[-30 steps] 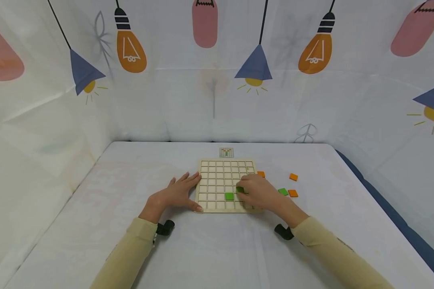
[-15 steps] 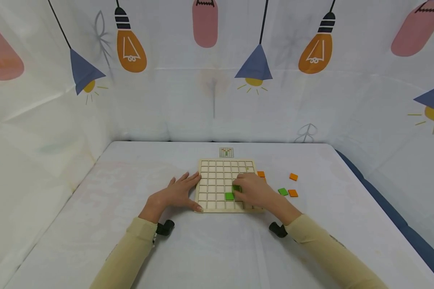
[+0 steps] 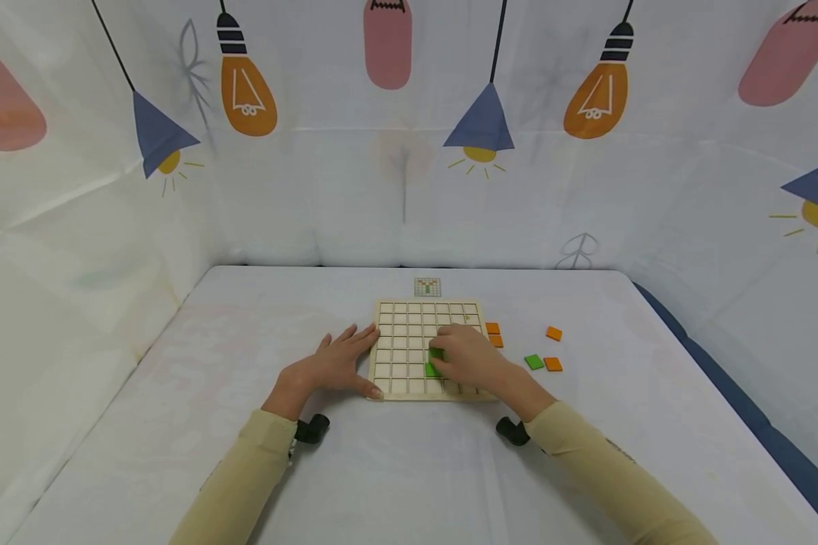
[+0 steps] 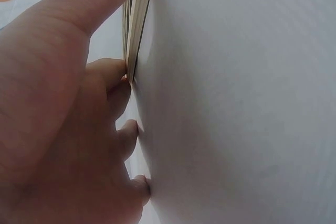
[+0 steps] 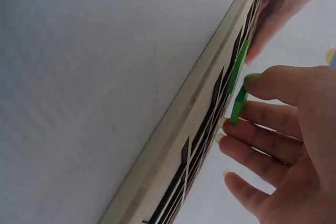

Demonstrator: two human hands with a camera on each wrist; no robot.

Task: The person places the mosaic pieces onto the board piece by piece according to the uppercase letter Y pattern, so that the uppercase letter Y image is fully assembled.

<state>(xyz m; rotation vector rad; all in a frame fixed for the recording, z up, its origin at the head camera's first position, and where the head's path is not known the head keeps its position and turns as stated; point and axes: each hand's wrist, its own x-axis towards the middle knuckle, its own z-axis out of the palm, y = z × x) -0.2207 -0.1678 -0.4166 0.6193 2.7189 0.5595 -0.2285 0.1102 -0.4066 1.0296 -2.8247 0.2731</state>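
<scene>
A wooden grid board [image 3: 398, 331] with square cells lies on the white table. My left hand [image 3: 337, 365] rests at its left edge, fingers spread and thumb at the near corner; the left wrist view shows the fingertips along the board's side. Over the board, my right hand [image 3: 473, 354] pinches a green square tile [image 5: 239, 104] between thumb and fingers, tilted close above the grid. Another green tile [image 3: 432, 370] sits in a cell just nearer to me, and also shows as a green tile [image 5: 239, 66] on the board in the right wrist view.
Right of the board lie a loose green tile [image 3: 534, 362], an orange tile [image 3: 553, 364] beside it and another orange tile [image 3: 554, 333] farther back. Two orange tiles [image 3: 494, 328] lie by the board's right edge. A small printed grid card [image 3: 427, 287] lies behind the board.
My right hand has moved left across the board with the pinched green tile, which now stands just behind the placed green tile. My left hand has stayed still.
</scene>
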